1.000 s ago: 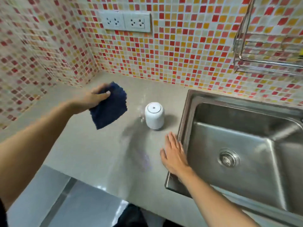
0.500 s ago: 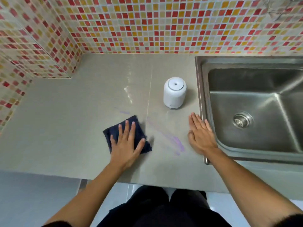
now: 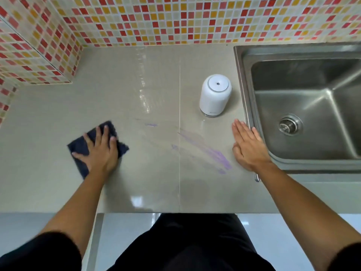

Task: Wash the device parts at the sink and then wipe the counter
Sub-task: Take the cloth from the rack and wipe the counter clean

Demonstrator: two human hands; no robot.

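My left hand [image 3: 99,151] lies flat, fingers spread, pressing a dark blue cloth [image 3: 78,147] onto the grey counter [image 3: 48,133] at the left. A purple smear [image 3: 213,153] runs diagonally across the counter between my hands, with a smaller streak [image 3: 151,125] further left. My right hand [image 3: 248,147] rests flat and open on the counter beside the steel sink [image 3: 304,106], holding nothing. A white rounded device [image 3: 214,94] stands upright just left of the sink's rim, beyond my right hand.
Mosaic tile walls [image 3: 156,20] close off the counter at the back and far left. The sink basin has a drain [image 3: 289,125] in its middle. The counter's front edge [image 3: 175,212] runs just above my dark trousers. Wet sheen marks the counter's middle.
My left hand brought the cloth down from the air onto the counter, then slid it leftward, away from the purple smear. My view tilted downward. The right hand and device stayed put.
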